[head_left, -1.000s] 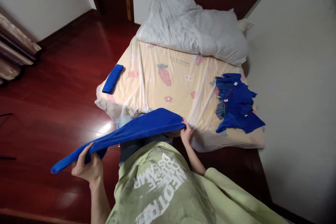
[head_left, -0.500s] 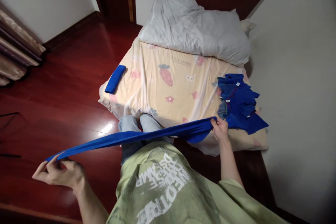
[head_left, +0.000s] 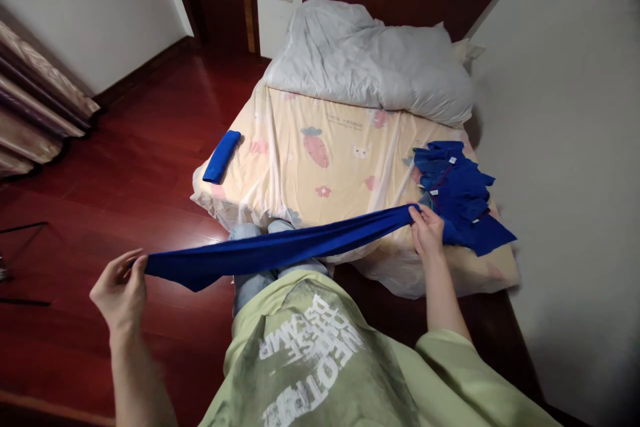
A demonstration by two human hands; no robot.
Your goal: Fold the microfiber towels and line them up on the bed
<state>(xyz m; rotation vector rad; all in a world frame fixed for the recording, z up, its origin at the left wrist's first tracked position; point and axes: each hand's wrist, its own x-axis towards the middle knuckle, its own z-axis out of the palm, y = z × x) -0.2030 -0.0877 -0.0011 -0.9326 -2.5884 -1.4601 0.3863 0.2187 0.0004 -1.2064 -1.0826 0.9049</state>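
A long blue cloth (head_left: 280, 247) is stretched between my two hands, in front of my legs and the near edge of the bed. My left hand (head_left: 123, 287) pinches its left end over the floor. At the other end, my right hand (head_left: 427, 230) grips the corner between thumb and fingers, close to the bed's near right side. A pile of loose blue cloths (head_left: 457, 193) with small white labels lies just beyond my right hand. On the bed's left edge rests a blue rolled or folded cloth (head_left: 221, 157).
The bed (head_left: 340, 173) has a yellow printed sheet, with a bunched grey-white quilt (head_left: 370, 63) at its head. Dark red wooden floor (head_left: 150, 160) lies to the left, with a curtain (head_left: 35, 107) by the wall. A thin black frame (head_left: 25, 263) stands at the left edge.
My left hand has moved up and to the right, turning upright, and my right hand has risen slightly. The held cloth now hangs lower near its left end.
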